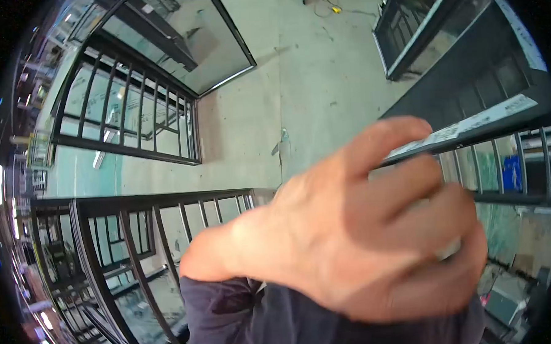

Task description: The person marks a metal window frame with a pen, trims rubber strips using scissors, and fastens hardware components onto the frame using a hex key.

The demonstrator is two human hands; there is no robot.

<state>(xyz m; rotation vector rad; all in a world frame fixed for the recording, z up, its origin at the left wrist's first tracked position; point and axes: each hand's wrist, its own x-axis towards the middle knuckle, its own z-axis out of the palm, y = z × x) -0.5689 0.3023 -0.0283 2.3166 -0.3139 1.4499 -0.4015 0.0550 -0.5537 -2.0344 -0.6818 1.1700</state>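
My left hand [352, 230] is large and close to the camera, reaching across from the lower left with its back showing. Its fingers are curled, and the thumb and index finger come together at the right. The palm is hidden, so anything held there cannot be made out. A dark sleeve [217, 316] covers the forearm below the wrist. Behind the fingers is a dark panel [462, 93] with a pale label strip. My right hand is not in view.
Dark barred frames stand at the left [127, 148] and lower left [135, 206]. A glazed frame [249, 67] is at the upper left, another [400, 68] at the upper right. A yellow object [336, 10] lies on the pale floor [248, 121]. Something blue [511, 173] shows behind bars at the right.
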